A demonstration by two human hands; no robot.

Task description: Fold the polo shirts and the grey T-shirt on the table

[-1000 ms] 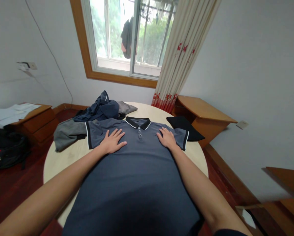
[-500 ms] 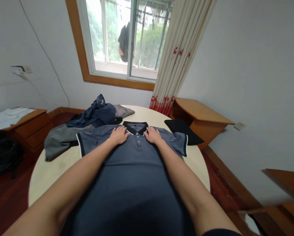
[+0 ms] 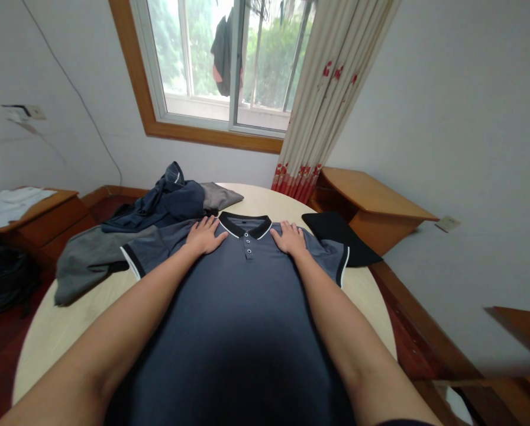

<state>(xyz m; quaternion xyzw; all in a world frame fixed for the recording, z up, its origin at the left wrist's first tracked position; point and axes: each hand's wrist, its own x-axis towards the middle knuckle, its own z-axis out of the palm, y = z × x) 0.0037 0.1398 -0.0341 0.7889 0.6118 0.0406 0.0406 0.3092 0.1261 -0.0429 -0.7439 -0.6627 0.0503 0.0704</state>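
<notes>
Polo shirt [image 3: 242, 290] spread front up under the left hand [image 3: 203, 236] and right hand [image 3: 290, 238]

Both hands are open and rest palm down on the dark grey cloth, fingers loosely spread, gripping nothing. They lie on the shoulders, one at each side of the black, white-edged collar [image 3: 260, 229]. Between the hands, slightly nearer the person, runs the short button placket [image 3: 248, 248].

The action looks like flattening the shoulders. To do it well, the person would press lightly and evenly with both palms and stroke outward from the collar, so that the placket keeps its line and neither side gets dragged. Creases would best be worked toward the ends: one sleeve [image 3: 152, 248] reaches out left of the left hand, and the other sleeve [image 3: 333, 255], with some soft folds, right of the right hand. The shirt's body extends from the hands back toward the person; its hem cannot be made out.

Farther left of the left hand, a grey garment [image 3: 90, 257] and a navy garment [image 3: 170, 201] lie heaped close to the sleeve, so gentle strokes there would avoid disturbing them. Beyond the right hand lies a flat black item [image 3: 345, 236]. A pale round table [image 3: 43, 337] bears it all; ahead of the hands, a curtain [image 3: 325, 100] hangs beside a window [image 3: 265, 83].
</notes>
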